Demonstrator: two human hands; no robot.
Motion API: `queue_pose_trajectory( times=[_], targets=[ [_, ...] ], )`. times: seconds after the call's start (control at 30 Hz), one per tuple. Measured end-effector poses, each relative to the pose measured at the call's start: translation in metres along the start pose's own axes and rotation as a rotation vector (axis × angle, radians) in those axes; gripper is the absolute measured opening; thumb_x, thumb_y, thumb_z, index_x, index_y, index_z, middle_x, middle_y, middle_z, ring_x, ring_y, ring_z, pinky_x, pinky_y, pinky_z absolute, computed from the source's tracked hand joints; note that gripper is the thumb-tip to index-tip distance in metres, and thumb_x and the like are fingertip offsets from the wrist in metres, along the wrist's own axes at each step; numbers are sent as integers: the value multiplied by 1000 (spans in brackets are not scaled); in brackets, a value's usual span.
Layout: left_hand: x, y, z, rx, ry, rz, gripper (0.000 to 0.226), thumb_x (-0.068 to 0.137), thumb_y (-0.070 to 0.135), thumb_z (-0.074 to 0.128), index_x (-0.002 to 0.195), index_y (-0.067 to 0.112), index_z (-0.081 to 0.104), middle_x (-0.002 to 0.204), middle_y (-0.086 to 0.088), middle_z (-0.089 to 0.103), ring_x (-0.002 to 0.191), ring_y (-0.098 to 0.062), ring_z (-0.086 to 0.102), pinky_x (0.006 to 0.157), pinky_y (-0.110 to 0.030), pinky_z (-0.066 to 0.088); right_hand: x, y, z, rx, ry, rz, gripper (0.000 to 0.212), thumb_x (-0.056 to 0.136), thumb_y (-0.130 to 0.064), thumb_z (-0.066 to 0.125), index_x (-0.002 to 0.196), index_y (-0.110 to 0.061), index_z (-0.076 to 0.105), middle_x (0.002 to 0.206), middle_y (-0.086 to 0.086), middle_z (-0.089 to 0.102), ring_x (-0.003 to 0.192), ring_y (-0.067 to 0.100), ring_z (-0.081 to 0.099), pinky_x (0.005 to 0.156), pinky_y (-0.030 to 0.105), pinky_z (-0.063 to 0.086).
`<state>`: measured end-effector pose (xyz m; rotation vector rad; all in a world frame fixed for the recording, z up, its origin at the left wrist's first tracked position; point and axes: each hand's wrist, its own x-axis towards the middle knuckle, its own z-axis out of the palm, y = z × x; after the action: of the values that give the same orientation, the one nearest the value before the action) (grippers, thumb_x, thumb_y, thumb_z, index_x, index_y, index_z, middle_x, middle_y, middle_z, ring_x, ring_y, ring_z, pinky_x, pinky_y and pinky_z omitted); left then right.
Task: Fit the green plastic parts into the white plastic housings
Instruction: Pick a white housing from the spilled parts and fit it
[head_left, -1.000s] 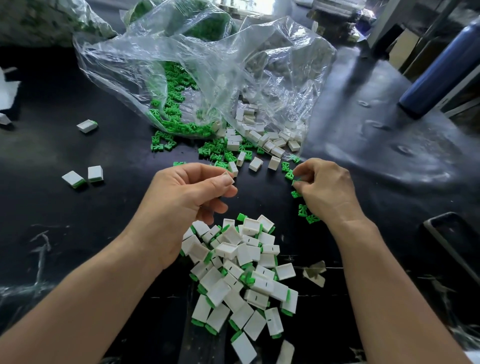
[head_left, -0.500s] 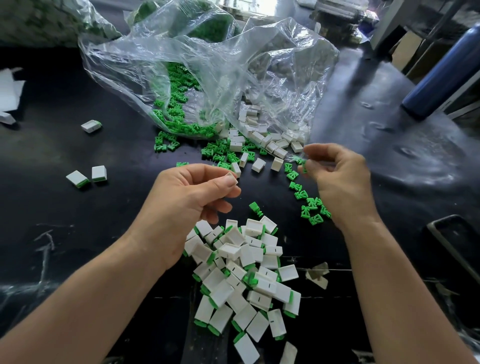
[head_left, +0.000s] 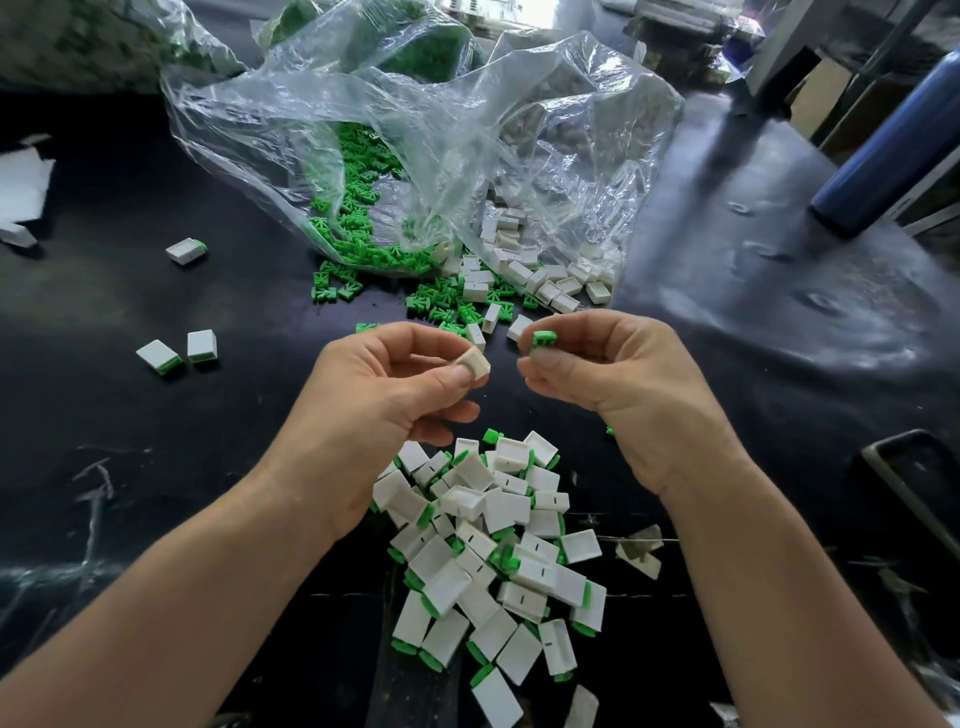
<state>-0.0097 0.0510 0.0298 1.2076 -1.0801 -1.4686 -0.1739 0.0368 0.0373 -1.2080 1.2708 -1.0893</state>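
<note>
A person's left hand (head_left: 374, 410) pinches a small white box-shaped plastic housing (head_left: 475, 364) between thumb and forefinger, the other fingers (head_left: 441, 415) curled loosely beneath, above a black desk (head_left: 156, 467). Just beside it, and not touching, the right hand (head_left: 618, 384) grips a small bright-green plastic part (head_left: 543, 340) at the tips of its curled fingers, with the part poking up above them. A narrow gap separates housing and part.

Below the hands, nearer the person, lies a heap of white housings with green ends showing (head_left: 493, 545). Beyond the hands, a crumpled clear plastic bag (head_left: 415, 156) spills loose green parts (head_left: 447, 306) to the left and empty white housings (head_left: 550, 280) to the right onto the desk. Three fitted pieces (head_left: 201, 345) lie well apart at the far left, two of them side by side. A dark blue cylinder (head_left: 893, 156) sits at the right edge.
</note>
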Motion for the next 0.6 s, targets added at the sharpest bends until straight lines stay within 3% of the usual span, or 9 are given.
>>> queue_pose_trajectory(
  times=[0.1,0.2,0.37,0.6],
  targets=[
    [-1,0,1,0,6,16,8,57,18,68,63,20,73,61,2,67,52,-7,61,49,-17,49,-4,-3,2,-52,-17,-38,13,80,-4,66,77,-17,69,68,-8,67,65,2,59,66,20,52],
    [-1,0,2,-20,-2,17,9,57,14,67,66,15,71,59,0,66,53,-8,63,49,-16,50,-8,-7,6,22,-45,-55,17,81,0,63,77,-16,66,60,-7,62,55,3,57,56,18,51],
    [-1,0,2,-45,-27,8,18,58,11,67,76,7,68,60,-2,67,56,-11,65,50,-17,51,-12,-7,12,-2,-64,-97,14,81,1,63,79,-13,63,67,-2,64,60,7,61,60,20,54],
    [-3,0,2,-38,-41,26,16,56,12,67,71,9,69,60,-4,68,57,-12,66,51,-17,51,-14,-7,13,-52,-82,-120,12,80,0,65,77,-12,65,67,1,63,59,7,57,58,19,52]
  ],
)
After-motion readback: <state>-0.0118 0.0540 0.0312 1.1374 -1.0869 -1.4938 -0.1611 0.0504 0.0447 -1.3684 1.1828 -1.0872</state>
